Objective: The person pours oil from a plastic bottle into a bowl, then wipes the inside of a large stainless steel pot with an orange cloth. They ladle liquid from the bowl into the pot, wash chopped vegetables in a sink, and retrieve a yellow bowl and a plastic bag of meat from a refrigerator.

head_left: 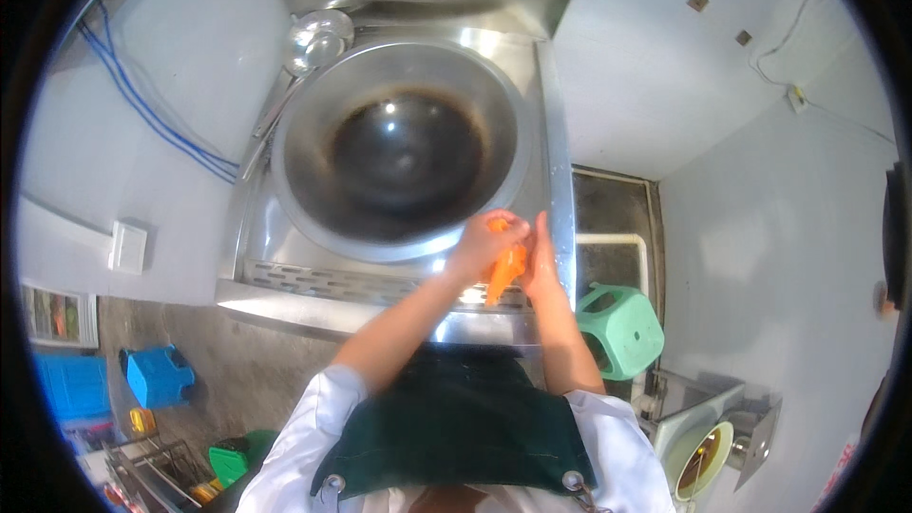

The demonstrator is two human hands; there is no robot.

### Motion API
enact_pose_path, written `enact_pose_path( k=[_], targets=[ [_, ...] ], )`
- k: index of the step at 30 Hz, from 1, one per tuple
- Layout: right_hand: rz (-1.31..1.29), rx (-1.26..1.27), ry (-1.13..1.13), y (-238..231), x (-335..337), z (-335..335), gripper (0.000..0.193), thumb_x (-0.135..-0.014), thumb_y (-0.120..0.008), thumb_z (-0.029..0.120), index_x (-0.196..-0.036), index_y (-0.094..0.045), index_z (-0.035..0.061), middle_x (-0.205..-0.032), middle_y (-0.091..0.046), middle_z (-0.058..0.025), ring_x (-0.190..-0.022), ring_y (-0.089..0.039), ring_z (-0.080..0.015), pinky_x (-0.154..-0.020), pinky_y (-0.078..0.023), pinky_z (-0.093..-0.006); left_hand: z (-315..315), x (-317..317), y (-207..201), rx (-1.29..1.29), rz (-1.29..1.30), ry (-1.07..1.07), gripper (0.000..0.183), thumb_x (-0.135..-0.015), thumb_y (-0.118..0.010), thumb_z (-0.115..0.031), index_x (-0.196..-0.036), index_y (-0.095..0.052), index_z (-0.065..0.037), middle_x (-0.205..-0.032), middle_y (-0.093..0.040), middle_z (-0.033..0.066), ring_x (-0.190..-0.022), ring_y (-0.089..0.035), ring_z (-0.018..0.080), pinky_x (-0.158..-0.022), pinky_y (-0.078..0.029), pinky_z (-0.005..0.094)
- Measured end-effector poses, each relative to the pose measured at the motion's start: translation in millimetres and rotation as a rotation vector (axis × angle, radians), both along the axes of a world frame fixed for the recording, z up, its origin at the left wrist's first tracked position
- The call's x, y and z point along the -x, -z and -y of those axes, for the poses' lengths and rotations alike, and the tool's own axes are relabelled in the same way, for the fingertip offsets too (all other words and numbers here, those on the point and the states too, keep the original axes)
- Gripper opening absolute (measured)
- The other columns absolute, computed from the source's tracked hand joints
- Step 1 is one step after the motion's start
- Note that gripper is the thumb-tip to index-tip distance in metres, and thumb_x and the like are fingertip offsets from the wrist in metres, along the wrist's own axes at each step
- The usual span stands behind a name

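Over the front right corner of a steel stove counter, my two hands are close together in the head view. My left hand point(483, 249) is closed round a bright orange cloth point(508, 274), which hangs down crumpled below the fingers. Right beside it, my right hand point(540, 264) is held upright with its fingers stretched out and its palm toward the cloth. Whether that palm touches the cloth I cannot tell. Just beyond my hands, a large round steel wok point(318, 123) sits in the counter, its bottom dark.
Steel ladles point(321, 38) lie at the wok's far left. A slotted drain strip point(313, 282) runs along the counter's front. On the floor stand a pale green stool point(638, 332) at right and a blue stool point(160, 377) at left. White walls flank the stove.
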State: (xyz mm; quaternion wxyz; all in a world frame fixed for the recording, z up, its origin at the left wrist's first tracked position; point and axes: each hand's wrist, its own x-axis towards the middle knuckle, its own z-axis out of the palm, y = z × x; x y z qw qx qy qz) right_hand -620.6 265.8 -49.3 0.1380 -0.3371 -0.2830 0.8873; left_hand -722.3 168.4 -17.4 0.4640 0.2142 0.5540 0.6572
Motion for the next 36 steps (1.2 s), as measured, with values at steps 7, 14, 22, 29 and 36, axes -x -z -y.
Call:
enact_pose_path(
  k=[7, 14, 22, 29, 36],
  targets=[
    [-0.380, 0.233, -0.276, -7.5, -41.5, 15.2, 0.055, -0.091, -0.065, 0.045, -0.132, -0.050, 0.0110, -0.122, -0.058, -0.0092, -0.110, -0.061, -0.0265, -0.091, -0.054, -0.0432, -18.1, 3.5, -18.2, -0.334, -0.066, 0.388, 0.021, -0.094, -0.063, -0.014, -0.112, -0.064, -0.002, -0.092, -0.064, 0.0073, -0.082, -0.063, 0.0120, -0.075, -0.053, 0.0267],
    [0.206, -0.396, -0.517, 1.9, -22.4, 7.3, 0.034, -0.087, -0.070, 0.017, -0.115, -0.058, 0.0014, -0.095, -0.067, -0.0127, -0.093, -0.069, -0.0217, -0.072, -0.055, -0.0290, -31.4, 8.8, 18.0, -0.132, -0.127, 0.269, 0.024, -0.099, -0.056, -0.019, -0.115, -0.066, -0.004, -0.085, -0.061, 0.0034, -0.068, -0.054, 0.0078, -0.064, -0.047, 0.0230],
    [0.568, -1.526, -0.646, 41.3, -21.4, 13.1, 0.033, -0.088, -0.061, 0.026, -0.104, -0.061, -0.0031, -0.098, -0.066, -0.0281, -0.089, -0.066, -0.0433, -0.079, -0.053, -0.0498, -52.5, -12.0, 96.0, 0.222, 0.119, -0.220, 0.016, -0.096, -0.051, -0.008, -0.089, -0.064, -0.003, -0.067, -0.053, 0.0002, -0.056, -0.047, 0.0099, -0.051, -0.040, 0.0272],
    [0.591, -1.668, -0.675, 47.9, -28.6, 21.9, 0.035, -0.085, -0.064, 0.023, -0.108, -0.059, -0.0028, -0.096, -0.067, -0.0244, -0.081, -0.068, -0.0416, -0.073, -0.055, -0.0485, -51.0, -15.4, 123.9, 0.241, -0.821, -0.334, 0.016, -0.088, -0.051, -0.009, -0.076, -0.060, -0.005, -0.064, -0.052, 0.0040, -0.055, -0.052, 0.0168, -0.053, -0.043, 0.0340],
    [-0.050, -0.956, -0.413, -52.3, -59.6, -8.2, 0.140, -0.055, -0.094, 0.025, -0.157, 0.001, 0.0152, -0.158, -0.017, -0.0183, -0.145, -0.024, -0.0298, -0.115, -0.025, -0.0430, -8.4, 3.9, -13.3, 0.143, -0.178, 0.000, 0.016, -0.089, -0.059, -0.017, -0.081, -0.065, -0.004, -0.076, -0.061, 0.0014, -0.067, -0.057, 0.0108, -0.063, -0.046, 0.0283]
  ],
)
